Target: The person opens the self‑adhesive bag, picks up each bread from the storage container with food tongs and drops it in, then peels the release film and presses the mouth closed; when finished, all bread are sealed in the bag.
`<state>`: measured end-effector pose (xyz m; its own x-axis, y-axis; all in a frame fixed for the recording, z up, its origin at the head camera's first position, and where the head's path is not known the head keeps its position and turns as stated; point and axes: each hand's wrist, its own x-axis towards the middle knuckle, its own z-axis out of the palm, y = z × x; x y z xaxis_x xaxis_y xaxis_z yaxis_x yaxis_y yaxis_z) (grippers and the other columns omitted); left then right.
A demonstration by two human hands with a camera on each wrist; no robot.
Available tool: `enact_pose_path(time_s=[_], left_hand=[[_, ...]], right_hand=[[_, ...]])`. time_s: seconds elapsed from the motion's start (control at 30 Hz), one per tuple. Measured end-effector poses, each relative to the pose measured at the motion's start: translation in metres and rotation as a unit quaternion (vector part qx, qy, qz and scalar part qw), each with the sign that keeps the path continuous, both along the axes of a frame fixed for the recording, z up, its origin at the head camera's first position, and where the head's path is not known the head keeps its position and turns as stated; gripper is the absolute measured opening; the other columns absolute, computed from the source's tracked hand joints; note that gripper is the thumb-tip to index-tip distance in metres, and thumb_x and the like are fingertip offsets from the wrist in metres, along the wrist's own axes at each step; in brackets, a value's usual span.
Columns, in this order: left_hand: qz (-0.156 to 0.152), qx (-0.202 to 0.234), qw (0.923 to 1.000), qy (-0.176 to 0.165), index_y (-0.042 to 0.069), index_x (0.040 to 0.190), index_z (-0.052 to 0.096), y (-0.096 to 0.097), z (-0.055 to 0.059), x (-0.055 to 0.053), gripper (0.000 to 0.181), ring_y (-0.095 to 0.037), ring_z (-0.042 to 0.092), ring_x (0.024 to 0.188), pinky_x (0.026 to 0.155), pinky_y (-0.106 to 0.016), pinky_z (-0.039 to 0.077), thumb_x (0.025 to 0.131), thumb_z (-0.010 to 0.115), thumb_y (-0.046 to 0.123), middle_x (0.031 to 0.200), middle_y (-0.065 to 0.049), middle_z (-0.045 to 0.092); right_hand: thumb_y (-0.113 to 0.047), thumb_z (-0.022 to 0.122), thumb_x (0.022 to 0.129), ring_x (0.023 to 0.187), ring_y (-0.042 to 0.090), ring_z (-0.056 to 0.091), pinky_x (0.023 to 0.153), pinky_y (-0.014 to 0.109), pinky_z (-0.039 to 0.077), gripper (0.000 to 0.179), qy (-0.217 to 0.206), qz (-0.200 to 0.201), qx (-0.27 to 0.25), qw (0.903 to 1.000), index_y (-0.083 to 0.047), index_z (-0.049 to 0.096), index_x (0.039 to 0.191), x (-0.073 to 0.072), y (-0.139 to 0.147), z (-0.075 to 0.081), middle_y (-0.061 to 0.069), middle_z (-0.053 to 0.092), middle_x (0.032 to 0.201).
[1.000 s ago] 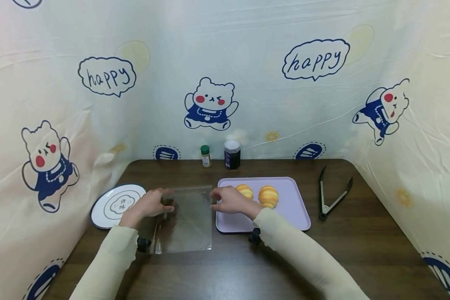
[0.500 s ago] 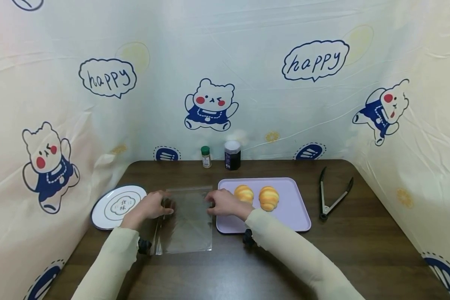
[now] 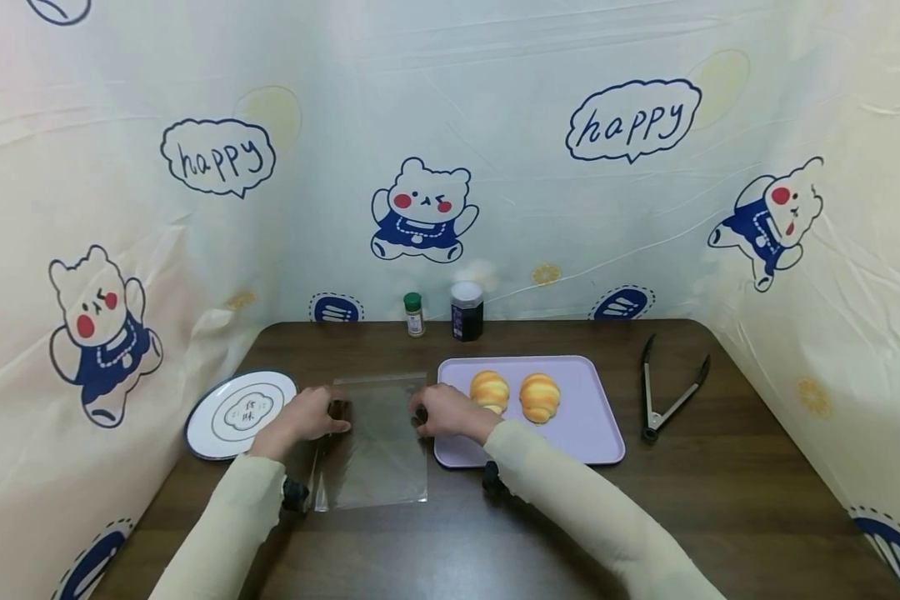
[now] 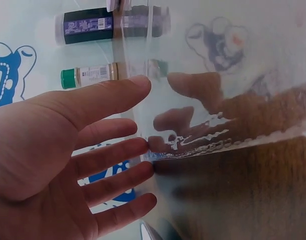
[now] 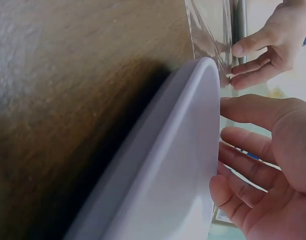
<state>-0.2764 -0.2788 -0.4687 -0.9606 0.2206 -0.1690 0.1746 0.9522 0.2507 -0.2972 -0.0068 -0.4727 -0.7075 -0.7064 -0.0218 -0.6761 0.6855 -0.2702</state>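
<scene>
A clear flat plastic bag (image 3: 378, 454) lies on the table between both hands. My left hand (image 3: 303, 417) is at its upper left edge, next to the plate. The left wrist view shows that hand (image 4: 47, 145) with fingers fairly straight and thumb apart, tips right at the edge of the bag (image 4: 213, 110). My right hand (image 3: 453, 412) is at the bag's right edge, above the near-left part of the lilac tray (image 3: 585, 425). In the right wrist view its fingers (image 5: 248, 162) are loosely bent beside the tray wall (image 5: 168, 160), gripping nothing.
Two striped bread rolls (image 3: 540, 398) lie on the tray. A white plate (image 3: 225, 421) with a dark rim stands at the left. Open tongs (image 3: 650, 423) lie at the right. A green-capped bottle (image 3: 415, 323) and a dark jar (image 3: 467, 321) stand at the back edge.
The right hand has come slightly left and lower, onto the bag's right edge. The left hand has stayed almost in place at the left edge. The bag has hardly moved.
</scene>
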Motion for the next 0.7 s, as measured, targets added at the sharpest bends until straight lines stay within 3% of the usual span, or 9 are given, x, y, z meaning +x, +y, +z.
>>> enact_pose_path(time_s=[0.17, 0.33, 0.57, 0.7], left_hand=[[0.018, -0.006, 0.9998, -0.007, 0.000, 0.131, 0.063, 0.0024, -0.0005, -0.0001, 0.058, -0.042, 0.058, 0.121, 0.102, -0.058, 0.048, 0.083, 0.081, 0.026, 0.134, -0.027, 0.059], [0.016, -0.010, 0.9998, -0.005, -0.003, 0.127, 0.065, 0.0019, -0.0015, -0.0010, 0.057, -0.038, 0.061, 0.112, 0.100, -0.056, 0.049, 0.081, 0.083, 0.025, 0.126, -0.026, 0.061], [0.018, 0.007, 0.9998, -0.004, 0.001, 0.119, 0.070, 0.0010, -0.0027, -0.0008, 0.047, -0.025, 0.055, 0.085, 0.076, -0.043, 0.051, 0.080, 0.084, 0.022, 0.110, -0.018, 0.063], [0.020, 0.015, 0.9997, 0.004, 0.003, 0.115, 0.072, 0.0015, -0.0028, 0.0003, 0.040, -0.024, 0.054, 0.084, 0.076, -0.042, 0.051, 0.080, 0.083, 0.020, 0.105, -0.014, 0.063]], right_hand=[[-0.028, 0.079, 0.083, 0.096, 0.016, 0.067, 0.087, 0.031, 0.055, 0.030, 0.017, 0.007, 0.018, 0.9997, -0.014, 0.074, 0.110, 0.0000, -0.0016, -0.0025, 0.002, 0.075, 0.107], [-0.031, 0.081, 0.081, 0.092, 0.015, 0.067, 0.083, 0.032, 0.056, 0.029, 0.037, 0.006, 0.026, 0.9990, -0.016, 0.075, 0.105, -0.0006, -0.0031, -0.0044, 0.001, 0.075, 0.102], [-0.033, 0.081, 0.081, 0.089, 0.016, 0.068, 0.080, 0.033, 0.057, 0.028, 0.038, -0.004, 0.029, 0.9988, -0.016, 0.076, 0.102, 0.0007, -0.0039, -0.0036, 0.000, 0.074, 0.097], [-0.030, 0.081, 0.082, 0.090, 0.017, 0.069, 0.081, 0.033, 0.057, 0.025, 0.034, -0.002, 0.024, 0.9991, -0.017, 0.077, 0.102, 0.0021, -0.0041, -0.0022, -0.001, 0.076, 0.100]])
